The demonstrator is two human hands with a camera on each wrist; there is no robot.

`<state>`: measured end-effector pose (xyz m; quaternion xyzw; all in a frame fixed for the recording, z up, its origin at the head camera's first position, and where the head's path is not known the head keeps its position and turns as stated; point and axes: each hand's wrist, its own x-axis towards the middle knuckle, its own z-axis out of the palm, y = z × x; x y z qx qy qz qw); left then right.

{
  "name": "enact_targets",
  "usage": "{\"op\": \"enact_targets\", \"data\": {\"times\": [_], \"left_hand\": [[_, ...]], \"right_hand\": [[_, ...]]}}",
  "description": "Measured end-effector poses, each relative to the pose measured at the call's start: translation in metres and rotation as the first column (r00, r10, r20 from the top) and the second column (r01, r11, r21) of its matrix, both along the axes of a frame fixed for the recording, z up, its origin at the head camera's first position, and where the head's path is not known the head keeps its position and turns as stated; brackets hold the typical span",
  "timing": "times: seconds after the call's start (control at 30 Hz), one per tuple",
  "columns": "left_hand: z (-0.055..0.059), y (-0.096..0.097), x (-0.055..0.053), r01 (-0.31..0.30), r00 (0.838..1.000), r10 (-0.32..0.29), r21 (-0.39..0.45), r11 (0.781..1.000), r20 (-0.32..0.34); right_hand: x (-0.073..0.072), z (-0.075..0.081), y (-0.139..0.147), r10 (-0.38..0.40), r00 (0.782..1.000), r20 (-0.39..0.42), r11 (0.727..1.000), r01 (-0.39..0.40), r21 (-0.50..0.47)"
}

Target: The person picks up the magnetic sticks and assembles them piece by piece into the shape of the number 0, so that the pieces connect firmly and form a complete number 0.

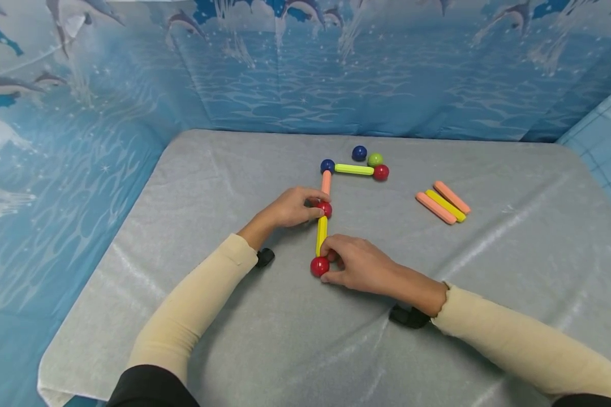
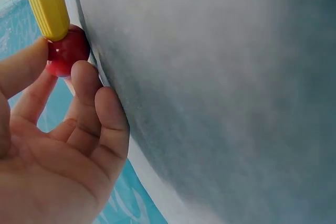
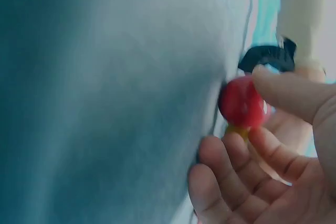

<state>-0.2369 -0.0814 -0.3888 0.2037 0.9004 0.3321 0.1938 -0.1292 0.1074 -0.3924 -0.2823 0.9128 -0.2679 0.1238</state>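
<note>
Toy rods and balls are joined in a chain on the grey cloth. My left hand pinches the middle red ball between thumb and fingers. From that ball a yellow rod runs toward me to a nearer red ball. The right hand has its thumb and forefinger on this nearer ball, its other fingers curving alongside. Beyond the left hand, an orange rod leads to a dark blue ball. There a yellow-green rod turns right and ends at another red ball.
A loose blue ball and a green ball lie behind the chain's far end. To the right, two orange rods flank a yellow rod. A blue dolphin-print curtain stands behind the grey-covered table.
</note>
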Motion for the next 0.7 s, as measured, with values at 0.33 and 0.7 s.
{"op": "enact_targets", "data": {"times": [0.33,0.7], "left_hand": [[0.001,-0.027,0.041,-0.024,0.992,0.03,0.057,0.998,-0.119],[-0.001,-0.025,0.092,0.193,0.97,-0.192,-0.01,0.981,-0.148]], "right_hand": [[-0.023,0.019,0.052,-0.079,0.995,-0.053,0.995,0.082,0.05],[-0.053,0.024,0.147,-0.318,0.932,-0.176,0.934,0.339,0.111]]}}
